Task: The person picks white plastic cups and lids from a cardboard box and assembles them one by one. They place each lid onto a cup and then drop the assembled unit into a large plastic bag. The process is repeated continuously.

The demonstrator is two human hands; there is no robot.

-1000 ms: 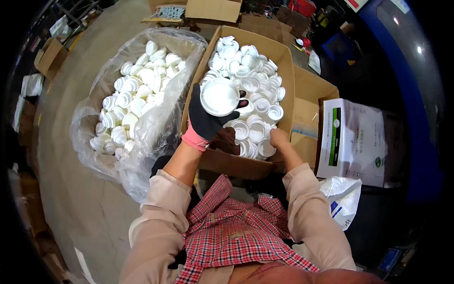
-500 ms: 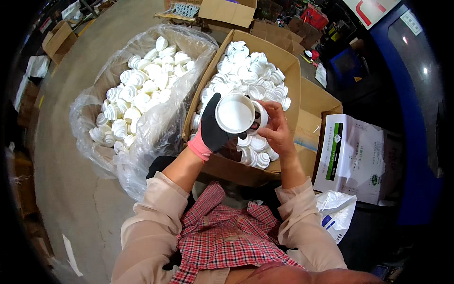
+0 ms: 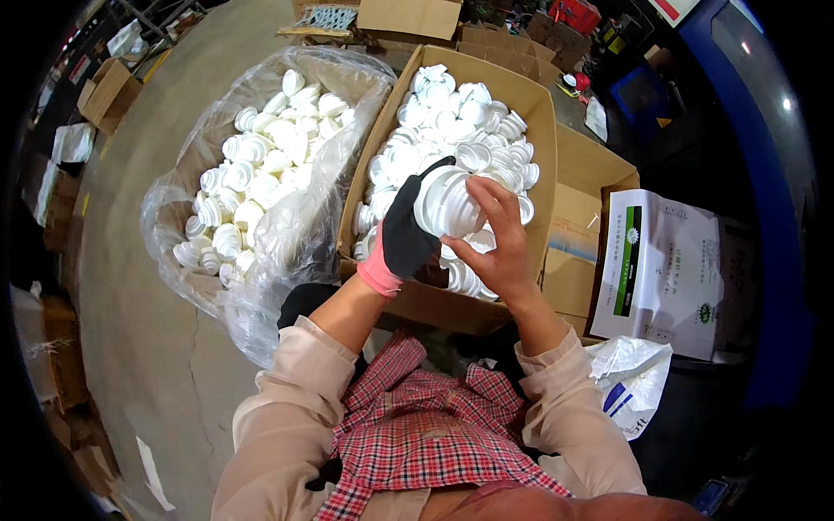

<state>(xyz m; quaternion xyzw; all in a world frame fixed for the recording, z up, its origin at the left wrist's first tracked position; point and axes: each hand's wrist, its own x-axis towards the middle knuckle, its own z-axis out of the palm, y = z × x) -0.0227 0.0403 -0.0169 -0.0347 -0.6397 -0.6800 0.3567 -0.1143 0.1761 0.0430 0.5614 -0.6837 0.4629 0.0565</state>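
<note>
Cap (image 3: 450, 204) between both hands' fingers (image 3: 486, 195) (gripped).

Black glove (image 3: 408, 234) with pink cuff, beige sleeves, perhaps plaid apron

To my left, a clear plastic bag (image 3: 261, 252) heaped with white caps rests on the concrete floor (image 3: 130, 347). To my right, a white printed sack (image 3: 669, 269) lies beside a flattened cardboard sheet (image 3: 573, 234); small cardboard boxes (image 3: 109, 87) sit farther off.
</note>
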